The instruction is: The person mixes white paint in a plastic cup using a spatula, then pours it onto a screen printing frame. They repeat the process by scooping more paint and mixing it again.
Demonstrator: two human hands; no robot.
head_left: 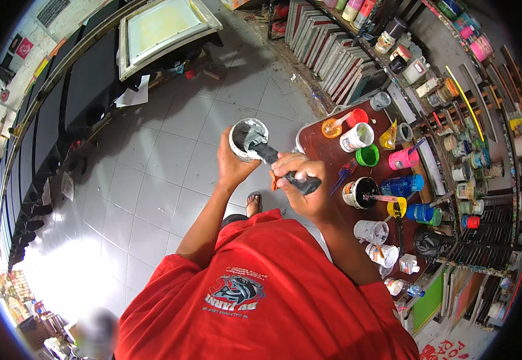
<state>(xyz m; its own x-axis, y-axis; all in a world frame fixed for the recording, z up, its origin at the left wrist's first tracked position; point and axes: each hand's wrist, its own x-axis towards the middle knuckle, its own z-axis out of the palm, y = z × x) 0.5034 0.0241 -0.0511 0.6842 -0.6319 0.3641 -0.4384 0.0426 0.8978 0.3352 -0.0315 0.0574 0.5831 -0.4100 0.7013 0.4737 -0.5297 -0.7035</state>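
Observation:
Over the tiled floor, my left hand (235, 163) is wrapped round a white plastic tub (233, 143) partly filled with thick grey paint (251, 131). My right hand (301, 180) grips the dark handle of a spatula-like tool (264, 152), its fingers closed round it. The tool slants down to the left, and its grey-smeared end is inside the tub, in the paint. How far the end reaches into the paint cannot be seen. Something small and orange (274, 180) shows beside my right hand's fingers.
To the right, a dark red table (327, 150) carries several paint tubs, including a white tub (357, 137), a green one (367, 155) and a black-filled one (360, 193). Racked frames (327, 51) and crowded shelves stand beyond. At left are black panels (93, 78) and a framed screen (165, 33).

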